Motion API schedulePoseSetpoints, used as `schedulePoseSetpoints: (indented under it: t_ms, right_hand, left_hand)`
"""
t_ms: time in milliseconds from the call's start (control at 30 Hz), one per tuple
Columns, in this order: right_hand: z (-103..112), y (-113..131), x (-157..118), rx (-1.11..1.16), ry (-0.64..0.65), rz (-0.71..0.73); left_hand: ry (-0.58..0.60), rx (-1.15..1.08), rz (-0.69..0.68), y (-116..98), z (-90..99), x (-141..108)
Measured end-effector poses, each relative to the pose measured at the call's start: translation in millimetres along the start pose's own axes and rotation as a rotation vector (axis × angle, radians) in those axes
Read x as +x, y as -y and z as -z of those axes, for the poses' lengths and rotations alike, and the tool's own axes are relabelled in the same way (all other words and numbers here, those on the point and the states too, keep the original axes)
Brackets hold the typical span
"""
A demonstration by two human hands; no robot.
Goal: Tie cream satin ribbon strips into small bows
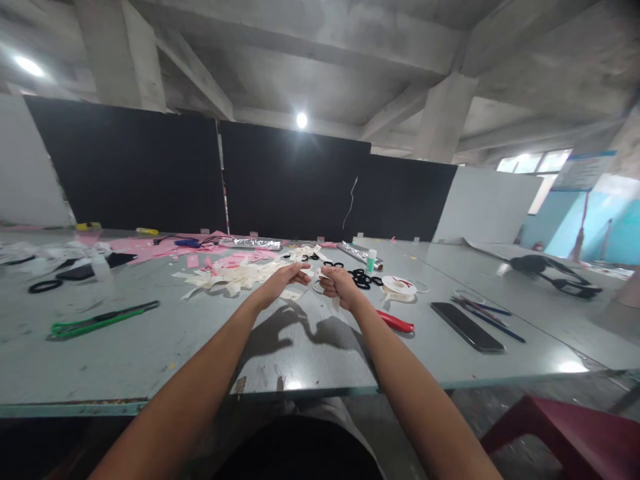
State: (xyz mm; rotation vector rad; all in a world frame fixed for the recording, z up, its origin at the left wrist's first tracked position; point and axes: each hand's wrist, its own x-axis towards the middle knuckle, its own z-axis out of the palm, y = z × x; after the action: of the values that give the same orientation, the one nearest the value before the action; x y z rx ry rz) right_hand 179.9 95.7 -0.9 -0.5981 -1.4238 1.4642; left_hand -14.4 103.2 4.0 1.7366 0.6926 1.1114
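My left hand (pixel 283 281) is above the table with fingers stretched toward the right, a little white material close to its fingertips. Facing it, my right hand (pixel 341 285) is closed, with its fingers curled in around a thin white strip (pixel 336 303) that hangs partly below. Whether the strip reaches the left fingertips is too small to tell. Behind the left hand spreads a pile of cream fabric strips (pixel 233 277). Just beyond the right hand lie several black rings (pixel 361 277) and a green-and-white glue stick (pixel 371 260). A red-handled tool (pixel 396 322) is partly hidden by my right forearm.
On the grey table (pixel 200 353) are a ribbon spool (pixel 399 287), a black phone (pixel 466 327), pens (pixel 493 317), green tweezers-like tool (pixel 105 320), pink scraps (pixel 175 247) and foil-wrapped bars (pixel 253 244). Black headphones (pixel 550 270) rest far right. A red stool (pixel 565 430) stands below.
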Motion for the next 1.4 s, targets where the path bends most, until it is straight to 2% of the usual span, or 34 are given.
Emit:
schedulePoseSetpoints:
  t_ms: [133,200,333,467,633,733,833,1000,1100,1267,1333,1400]
  right_hand:
    - [-2,0,-2,-0.021,0.035,-0.024]
    - [-3,1,-3,-0.043,0.051,-0.038]
    - [-2,2,-3,-0.051,0.049,-0.035]
    - [0,4,-3,0.014,0.041,-0.002]
    - [5,9,-2,0.148,-0.072,0.081]
    - [7,11,-2,0.234,-0.127,0.145]
    - [6,12,-4,0.239,-0.167,0.115]
    - [1,9,-4,0.302,-0.131,0.099]
    - [-1,2,0,0.149,-0.128,0.057]
    - [-2,-16,10,-0.352,-0.288,-0.001]
    - [-3,-21,12,-0.405,-0.271,0.032]
    - [-5,-25,11,-0.39,-0.171,0.079]
  left_hand:
    - [-0.047,0.067,0.019,5,-8.0,-1]
    - [-0.029,0.063,0.03,6,-10.6,-2]
    - [0.106,-0.134,0.069,3,-13.2,-5]
    - [0.129,-0.319,0.087,-2,-9.1,-7]
    - [0.032,-0.46,0.101,-2,3.8,-4]
    - [0.02,-0.544,0.152,0,9.2,-2]
    - [-0.014,-0.675,0.165,1,8.9,0]
    - [-0.206,-0.954,0.191,2,2.8,0]
    - [-0.267,-1.048,0.186,3,2.3,0]
    - [-0.275,-1.036,0.182,3,4.3,1]
    - [-0.23,-0.968,0.187,2,4.0,1]
    - [-0.203,-0.818,0.143,1,3.0,0]
